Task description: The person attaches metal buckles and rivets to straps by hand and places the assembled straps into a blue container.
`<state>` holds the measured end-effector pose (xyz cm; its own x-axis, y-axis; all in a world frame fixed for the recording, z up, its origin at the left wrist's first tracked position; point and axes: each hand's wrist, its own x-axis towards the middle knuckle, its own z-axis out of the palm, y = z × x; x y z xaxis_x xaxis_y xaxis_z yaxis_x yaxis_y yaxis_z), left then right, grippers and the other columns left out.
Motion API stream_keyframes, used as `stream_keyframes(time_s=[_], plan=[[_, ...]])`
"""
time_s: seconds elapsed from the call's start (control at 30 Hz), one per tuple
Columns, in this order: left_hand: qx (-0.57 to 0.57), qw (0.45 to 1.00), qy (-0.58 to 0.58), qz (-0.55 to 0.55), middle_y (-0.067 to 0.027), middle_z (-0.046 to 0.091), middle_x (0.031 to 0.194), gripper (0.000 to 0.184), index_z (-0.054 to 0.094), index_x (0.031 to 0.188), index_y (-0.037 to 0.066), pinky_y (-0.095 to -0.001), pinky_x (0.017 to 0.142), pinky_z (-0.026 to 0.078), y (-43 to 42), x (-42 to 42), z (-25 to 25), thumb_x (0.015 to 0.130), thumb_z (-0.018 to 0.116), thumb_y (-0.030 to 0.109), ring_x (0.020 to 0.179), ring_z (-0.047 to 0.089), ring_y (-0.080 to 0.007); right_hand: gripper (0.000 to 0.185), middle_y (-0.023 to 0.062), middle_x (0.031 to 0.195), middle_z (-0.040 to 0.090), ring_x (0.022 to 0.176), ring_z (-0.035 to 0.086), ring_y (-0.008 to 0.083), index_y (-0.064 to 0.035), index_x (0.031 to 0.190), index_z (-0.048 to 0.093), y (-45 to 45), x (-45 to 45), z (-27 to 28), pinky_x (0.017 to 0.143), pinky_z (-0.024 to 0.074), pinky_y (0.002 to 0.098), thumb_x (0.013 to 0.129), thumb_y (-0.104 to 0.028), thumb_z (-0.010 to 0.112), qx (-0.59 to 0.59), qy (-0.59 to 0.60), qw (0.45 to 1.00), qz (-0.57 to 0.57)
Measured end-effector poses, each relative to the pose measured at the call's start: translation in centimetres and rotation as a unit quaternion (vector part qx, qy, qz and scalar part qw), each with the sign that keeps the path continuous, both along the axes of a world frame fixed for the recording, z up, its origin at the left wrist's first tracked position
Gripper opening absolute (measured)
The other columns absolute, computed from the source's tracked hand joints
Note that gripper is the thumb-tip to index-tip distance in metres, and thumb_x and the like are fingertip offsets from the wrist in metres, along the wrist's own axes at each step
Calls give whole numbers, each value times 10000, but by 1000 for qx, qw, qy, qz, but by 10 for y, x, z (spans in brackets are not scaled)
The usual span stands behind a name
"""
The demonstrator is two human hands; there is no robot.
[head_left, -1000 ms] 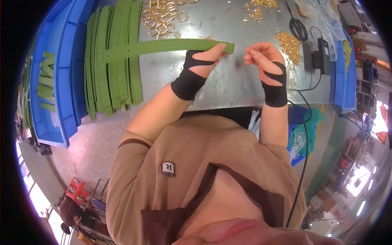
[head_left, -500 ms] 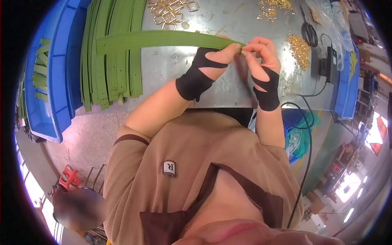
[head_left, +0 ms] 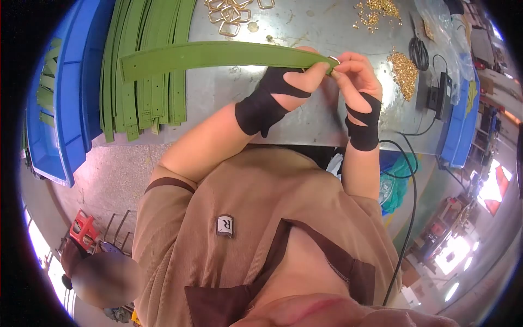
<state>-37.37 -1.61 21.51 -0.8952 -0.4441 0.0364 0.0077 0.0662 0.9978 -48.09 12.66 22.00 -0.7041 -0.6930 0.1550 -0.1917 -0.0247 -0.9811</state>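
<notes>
A long green strap (head_left: 218, 54) stretches from above the stacked straps on the left to my hands. My left hand (head_left: 302, 82) is closed, pinching the strap near its right end between thumb and fingers. At that end a shiny metal ring (head_left: 334, 59) shows, partly hidden by fingers. My right hand (head_left: 358, 76) is closed with its fingertips at the strap end, right beside the ring. Whether it also grips a small piece there is hidden. Both hands wear black wrist supports.
A stack of green straps (head_left: 147, 65) lies at left on the metal table (head_left: 212, 109). Rectangular metal rings (head_left: 229, 16) and small gold pieces (head_left: 403, 75) lie farther back. Blue bins (head_left: 71, 109) stand at both sides. A black cable (head_left: 417, 54) lies at right.
The strap's free left end has shifted slightly left and down. The metal ring at its right end now shows more clearly between my hands. Both hands keep their grip, slightly farther right.
</notes>
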Motion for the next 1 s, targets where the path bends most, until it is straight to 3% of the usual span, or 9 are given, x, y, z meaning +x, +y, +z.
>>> stream_keyframes(time_s=[0.13, 0.2, 0.3, 0.53, 0.6, 0.73, 0.8, 0.9, 1.0], plan=[[-45, 999, 20, 9, -128, 671, 806, 158, 701, 879, 21, -338, 661, 490, 0, 0, 4, 906, 564, 94, 722, 643, -241, 160, 72, 1176, 614, 945, 545, 130, -59, 927, 683, -2, 2, 5, 788, 415, 264, 802, 41, 696, 30, 52, 998, -16], [5, 999, 17, 27, -70, 673, 778, 143, 699, 933, 14, -290, 660, 486, 2, 1, 6, 920, 616, 129, 725, 613, -145, 206, 98, 1246, 609, 1031, 570, 179, -64, 973, 702, -5, 3, 11, 863, 449, 306, 787, 25, 696, 35, 126, 990, -44], [-8, 999, 31, 26, -85, 689, 822, 128, 703, 954, 11, -292, 690, 497, 3, 2, 2, 914, 629, 107, 764, 630, -157, 279, 121, 1304, 593, 1111, 572, 229, -70, 1041, 716, -7, 2, 17, 957, 458, 355, 776, 13, 699, 49, 208, 977, -23], [8, 999, 29, 22, -53, 667, 800, 113, 701, 939, 19, -260, 666, 472, 6, 5, 10, 926, 617, 95, 726, 587, -107, 303, 140, 1328, 586, 1144, 584, 251, -74, 1079, 717, 3, -8, 25, 995, 457, 368, 790, 12, 688, 90, 225, 970, 23], [-3, 1000, 26, 13, -30, 643, 772, 117, 697, 922, 24, -256, 644, 458, 7, 5, 8, 933, 604, 93, 707, 559, -84, 270, 125, 1293, 613, 1135, 600, 251, -74, 1061, 719, 5, -10, 29, 993, 456, 362, 799, -10, 694, 103, 164, 980, 49], [-5, 999, 33, 12, -43, 631, 759, 118, 693, 918, 22, -275, 633, 459, 8, 5, 8, 931, 592, 82, 688, 563, -111, 237, 106, 1252, 635, 1095, 614, 278, -70, 1037, 705, 7, -16, 29, 964, 460, 374, 801, -48, 697, 139, 242, 959, 57], [-102, 994, 42, 18, -81, 646, 782, 114, 697, 923, 30, -296, 635, 474, 8, 6, 10, 925, 590, 70, 678, 591, -162, 227, 101, 1195, 649, 1045, 608, 316, -74, 1028, 684, 5, -18, 30, 916, 456, 399, 801, -77, 686, 149, 315, 934, 77], [-156, 986, 45, 29, -109, 655, 803, 108, 704, 926, 40, -316, 642, 489, 10, 5, 13, 914, 598, 55, 684, 615, -214, 225, 104, 1111, 652, 997, 602, 317, -85, 1017, 663, 5, -17, 37, 916, 427, 407, 792, -70, 667, 174, 385, 903, 78], [-125, 990, 56, 21, -108, 660, 803, 98, 712, 920, 49, -321, 639, 495, 13, 5, 9, 906, 615, 45, 692, 628, -224, 216, 91, 1014, 645, 972, 600, 286, -90, 1001, 654, 5, -17, 50, 952, 397, 404, 788, -55, 655, 187, 443, 872, 97]])
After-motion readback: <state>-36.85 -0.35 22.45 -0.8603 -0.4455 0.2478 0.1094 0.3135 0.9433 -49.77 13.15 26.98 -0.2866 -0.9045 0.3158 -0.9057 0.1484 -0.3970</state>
